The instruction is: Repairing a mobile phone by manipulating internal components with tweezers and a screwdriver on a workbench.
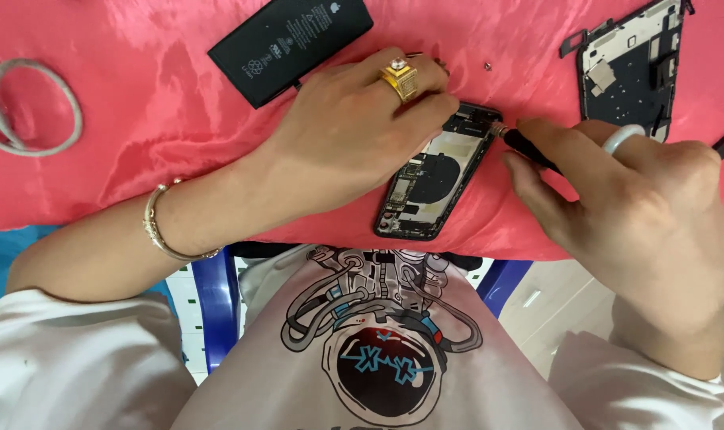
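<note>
1. We work on a table covered in shiny pink cloth [163,111]; it fills the top half of the view and wrinkles near the front edge. Below that edge we see a blue chair frame [215,306] and pale floor tiles [549,306].
2. Our left hand [350,131] lies flat over the upper left side of the opened phone body [434,179], fingers together and pressing it down. A gold ring sits on one finger, a gold bracelet [163,235] on the wrist.
3. Our right hand [641,211] comes in from the right, fingers clamped around a black screwdriver [529,149]. Its tip touches the phone body's top right edge.
4. The phone body lies tilted near the front edge of the cloth, between both hands, internals facing up, no battery inside.
5. A black battery [290,44] lies loose on the cloth, above the left hand, just apart from it.
6. The detached screen assembly [629,64] lies inner side up at top right, well apart from the phone body.
7. A grey loop of band [31,107] lies far left.
8. A small screw [488,67] lies alone on the cloth above the phone body. No containers are in view.
</note>
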